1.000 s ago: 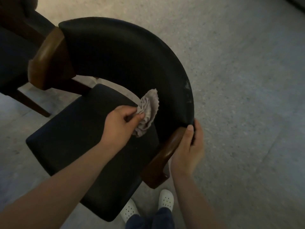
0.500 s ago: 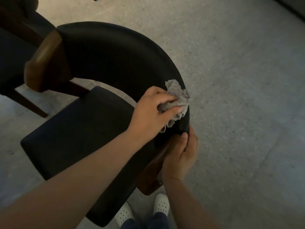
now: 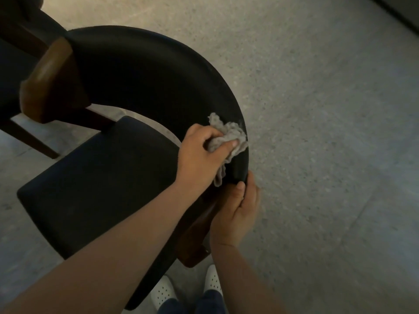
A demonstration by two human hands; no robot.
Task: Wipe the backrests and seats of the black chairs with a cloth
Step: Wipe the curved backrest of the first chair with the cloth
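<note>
A black chair with a curved black backrest [image 3: 140,71] and a black seat [image 3: 102,184] stands in front of me on brown wooden arms. My left hand [image 3: 201,155] grips a crumpled grey cloth [image 3: 229,137] and presses it against the right end of the backrest's top edge. My right hand [image 3: 238,211] holds the chair just below, where the backrest's lower end meets the right wooden arm [image 3: 195,239]. The other wooden arm [image 3: 47,80] shows at the left.
A second dark chair [image 3: 11,64] stands at the upper left, close to the first. Grey speckled floor [image 3: 317,132] spreads to the right and behind. My white shoes [image 3: 163,291] are at the bottom, beside the chair's seat.
My left hand carried the cloth from the inner face of the backrest, near the seat, up and right onto the backrest's right end. My right hand kept its hold on the chair.
</note>
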